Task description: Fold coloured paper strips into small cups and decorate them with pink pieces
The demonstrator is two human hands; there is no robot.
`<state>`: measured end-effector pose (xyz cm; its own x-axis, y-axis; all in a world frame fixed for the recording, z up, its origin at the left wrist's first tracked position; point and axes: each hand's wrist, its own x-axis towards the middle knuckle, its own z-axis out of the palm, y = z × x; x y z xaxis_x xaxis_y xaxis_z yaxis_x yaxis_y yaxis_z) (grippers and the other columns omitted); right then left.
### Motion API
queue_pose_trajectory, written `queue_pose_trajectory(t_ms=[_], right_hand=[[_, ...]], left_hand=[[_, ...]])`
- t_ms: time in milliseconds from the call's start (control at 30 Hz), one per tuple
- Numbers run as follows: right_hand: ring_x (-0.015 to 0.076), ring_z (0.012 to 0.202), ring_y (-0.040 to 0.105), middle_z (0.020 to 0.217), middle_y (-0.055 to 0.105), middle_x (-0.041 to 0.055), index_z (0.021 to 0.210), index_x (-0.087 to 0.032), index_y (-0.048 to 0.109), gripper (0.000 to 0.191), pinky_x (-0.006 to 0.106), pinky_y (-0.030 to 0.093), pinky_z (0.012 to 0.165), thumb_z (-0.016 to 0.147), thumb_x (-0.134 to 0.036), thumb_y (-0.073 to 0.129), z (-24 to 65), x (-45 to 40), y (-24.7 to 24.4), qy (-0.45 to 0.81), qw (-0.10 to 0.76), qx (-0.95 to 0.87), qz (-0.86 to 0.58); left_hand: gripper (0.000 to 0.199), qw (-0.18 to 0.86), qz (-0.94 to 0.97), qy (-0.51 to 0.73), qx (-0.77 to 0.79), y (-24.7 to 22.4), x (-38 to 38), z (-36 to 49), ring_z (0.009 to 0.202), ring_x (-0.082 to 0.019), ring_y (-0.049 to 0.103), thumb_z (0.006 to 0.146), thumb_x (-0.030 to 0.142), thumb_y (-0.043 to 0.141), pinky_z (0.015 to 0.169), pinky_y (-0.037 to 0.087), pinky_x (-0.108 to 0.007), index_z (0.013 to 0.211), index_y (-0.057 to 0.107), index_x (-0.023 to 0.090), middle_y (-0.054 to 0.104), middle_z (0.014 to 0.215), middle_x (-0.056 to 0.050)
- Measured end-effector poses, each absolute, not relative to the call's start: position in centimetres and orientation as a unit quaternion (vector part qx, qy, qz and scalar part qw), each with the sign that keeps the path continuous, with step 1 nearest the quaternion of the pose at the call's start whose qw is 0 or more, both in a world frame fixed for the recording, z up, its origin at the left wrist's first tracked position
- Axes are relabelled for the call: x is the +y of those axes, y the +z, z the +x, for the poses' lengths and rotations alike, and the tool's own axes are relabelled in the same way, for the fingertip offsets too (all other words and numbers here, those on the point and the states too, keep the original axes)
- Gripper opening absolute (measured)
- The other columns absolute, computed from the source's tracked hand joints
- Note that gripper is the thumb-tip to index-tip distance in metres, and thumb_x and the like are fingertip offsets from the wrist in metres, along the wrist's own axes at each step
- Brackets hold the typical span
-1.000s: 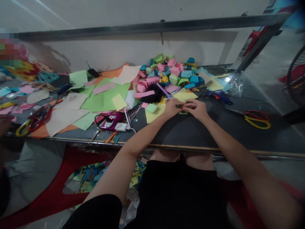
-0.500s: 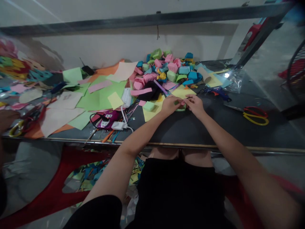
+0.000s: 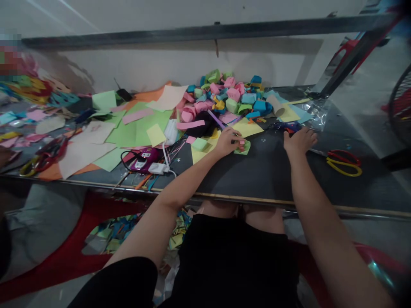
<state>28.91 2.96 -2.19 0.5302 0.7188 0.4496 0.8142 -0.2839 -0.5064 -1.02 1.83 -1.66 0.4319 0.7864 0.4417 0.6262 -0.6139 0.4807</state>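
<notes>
My left hand (image 3: 227, 142) rests on the dark table (image 3: 257, 175) and pinches a small folded green paper piece (image 3: 243, 148). Off to the right, my right hand (image 3: 299, 140) lies over a blue and red tool (image 3: 286, 127), fingers curled on its near end; whether it grips the tool is unclear. A heap of folded paper cubes (image 3: 229, 96) in pink, blue and green is piled behind both hands. Yellow paper sheets (image 3: 246, 127) lie between the heap and my left hand.
Red and yellow scissors (image 3: 344, 161) lie at the right. A purple device (image 3: 143, 155) with a white charger and cables sits left of centre. Green, orange and cream sheets (image 3: 135, 128) cover the left half. More scissors (image 3: 43, 156) lie at the far left.
My right hand has left the green piece and moved right onto the blue and red tool. My left hand stays on the green piece.
</notes>
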Motion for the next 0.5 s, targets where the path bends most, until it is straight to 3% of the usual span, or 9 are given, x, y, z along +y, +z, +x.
queue_pose_trajectory(t_ms=[133,200,300,400,500], right_hand=[[0.0444,0.124,0.052,0.124,0.061,0.0314,0.113,-0.008,0.061,0.063,0.071,0.031,0.108,0.084,-0.063,0.065,30.2,4.5,-3.4,-0.062,0.335,-0.496,-0.799],[0.0456,0.122,0.053,0.123,0.061,0.0332,0.116,-0.005,0.061,0.069,0.070,0.034,0.107,0.078,-0.061,0.071,30.3,5.0,-3.5,-0.059,0.324,-0.487,-0.809],[0.0467,0.119,0.056,0.120,0.062,0.0342,0.122,0.000,0.058,0.076,0.068,0.039,0.104,0.073,-0.054,0.078,30.5,5.4,-3.7,-0.041,0.313,-0.480,-0.818],[0.0431,0.114,0.060,0.115,0.065,0.0281,0.120,-0.007,0.061,0.066,0.067,0.043,0.100,0.078,-0.056,0.073,30.7,5.1,-3.9,-0.032,0.346,-0.489,-0.800],[0.0406,0.116,0.059,0.116,0.064,0.0255,0.116,-0.011,0.062,0.053,0.066,0.043,0.101,0.087,-0.055,0.063,30.6,4.6,-3.5,-0.048,0.376,-0.505,-0.775]], left_hand=[[0.011,0.120,0.833,0.323,0.433,-2.0,2.1,-1.1,0.121,-0.022,0.061,0.090,0.020,0.072,0.113,0.042,-0.045,0.095,0.080,0.026,0.071,0.122,-0.007],[0.009,0.124,0.831,0.319,0.439,-1.9,2.2,-1.3,0.122,-0.022,0.060,0.089,0.025,0.075,0.113,0.042,-0.045,0.097,0.079,0.026,0.070,0.123,-0.008],[0.022,0.122,0.839,0.307,0.433,-1.4,2.5,-2.1,0.127,-0.024,0.057,0.082,0.028,0.083,0.116,0.040,-0.046,0.103,0.077,0.027,0.068,0.129,-0.008],[0.028,0.117,0.841,0.303,0.433,-1.1,2.9,-3.2,0.127,-0.024,0.059,0.077,0.026,0.088,0.116,0.039,-0.046,0.102,0.076,0.027,0.069,0.129,-0.007],[0.014,0.118,0.835,0.312,0.438,-1.1,3.0,-3.7,0.120,-0.023,0.063,0.078,0.024,0.086,0.113,0.042,-0.045,0.088,0.076,0.026,0.073,0.120,-0.006]])
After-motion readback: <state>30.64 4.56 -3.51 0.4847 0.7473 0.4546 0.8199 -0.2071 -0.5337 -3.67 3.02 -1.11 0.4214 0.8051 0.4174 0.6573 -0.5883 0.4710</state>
